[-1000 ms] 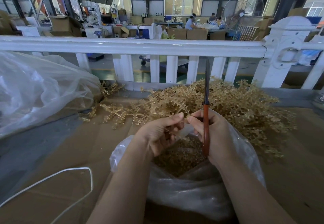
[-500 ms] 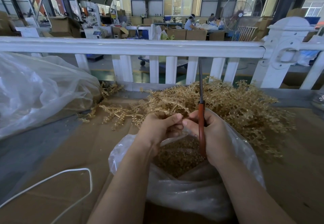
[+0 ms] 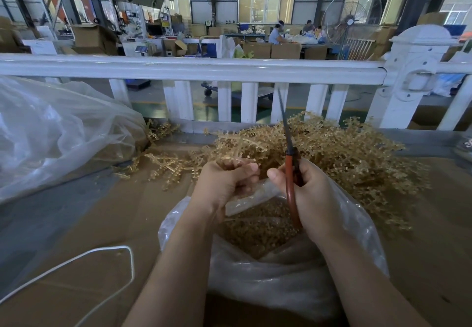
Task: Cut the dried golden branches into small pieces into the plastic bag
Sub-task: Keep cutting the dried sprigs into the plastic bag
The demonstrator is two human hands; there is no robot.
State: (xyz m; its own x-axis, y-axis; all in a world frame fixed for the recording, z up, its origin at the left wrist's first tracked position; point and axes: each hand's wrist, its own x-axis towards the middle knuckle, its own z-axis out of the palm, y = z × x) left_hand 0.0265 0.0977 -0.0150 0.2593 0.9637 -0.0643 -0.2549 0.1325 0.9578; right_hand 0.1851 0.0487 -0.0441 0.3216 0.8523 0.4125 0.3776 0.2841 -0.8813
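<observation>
So nearest, the plastic bag [image 3: 268, 275] is sitting open with cut bits inside. Above it, the left hand [image 3: 224, 181] is pinching a branch and the right hand [image 3: 309, 193] is gripping scissors [image 3: 290, 163]; the golden branches [image 3: 344, 152] are piling up behind.

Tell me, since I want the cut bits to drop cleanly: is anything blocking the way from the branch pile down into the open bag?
Nothing visible does. The plastic bag gapes open just in front of the golden branches. Only the left hand and the right hand holding the scissors hover over its mouth.
</observation>
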